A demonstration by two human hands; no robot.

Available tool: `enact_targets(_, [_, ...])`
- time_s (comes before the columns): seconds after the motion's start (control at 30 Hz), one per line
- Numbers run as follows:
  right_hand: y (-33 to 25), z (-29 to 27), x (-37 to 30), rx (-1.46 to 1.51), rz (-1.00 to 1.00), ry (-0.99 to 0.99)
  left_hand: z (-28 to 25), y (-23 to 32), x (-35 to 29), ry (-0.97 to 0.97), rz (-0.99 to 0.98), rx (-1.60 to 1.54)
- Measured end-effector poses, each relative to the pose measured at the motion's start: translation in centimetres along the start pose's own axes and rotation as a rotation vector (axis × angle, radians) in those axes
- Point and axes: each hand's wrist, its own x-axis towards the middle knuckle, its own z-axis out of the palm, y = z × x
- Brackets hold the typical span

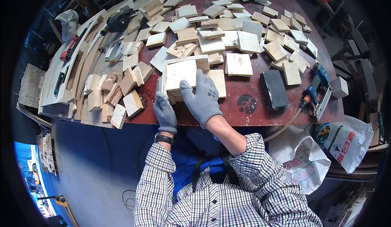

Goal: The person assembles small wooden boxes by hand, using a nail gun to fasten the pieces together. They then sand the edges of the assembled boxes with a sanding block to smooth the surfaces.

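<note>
Both my hands wear grey work gloves. Between them, at the near middle of the table, is a small box-like piece built of pale wooden boards (181, 73). My left hand (165, 112) is closed against its left, near edge, with the fingertips partly hidden. My right hand (202, 100) grips its right side, the thumb and fingers lying on the pale upper board. Just behind and to the right, loose flat wooden pieces lie close to it, among them a square one (239, 65).
Many wooden pieces cover the dark red table (228, 112). On the right lie a black block (274, 90) and a blue air nailer (322, 89) with a hose. Small blocks (132, 103), a black power tool (119, 22) and long boards lie left. White sacks (299, 155) sit below the right edge.
</note>
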Motion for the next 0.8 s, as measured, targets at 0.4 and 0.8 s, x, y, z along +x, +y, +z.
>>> enact_targets(0.4, [0.7,-2.8,-0.5,0.983,0.391,0.012,-0.9,3.5,0.5,-0.074,0.111,-0.003])
enact_targets(0.8, [0.0,-14.3,-10.9,0.437,-0.424,-0.319,-0.8,17.3,-8.9,-0.349,-0.585,-0.659])
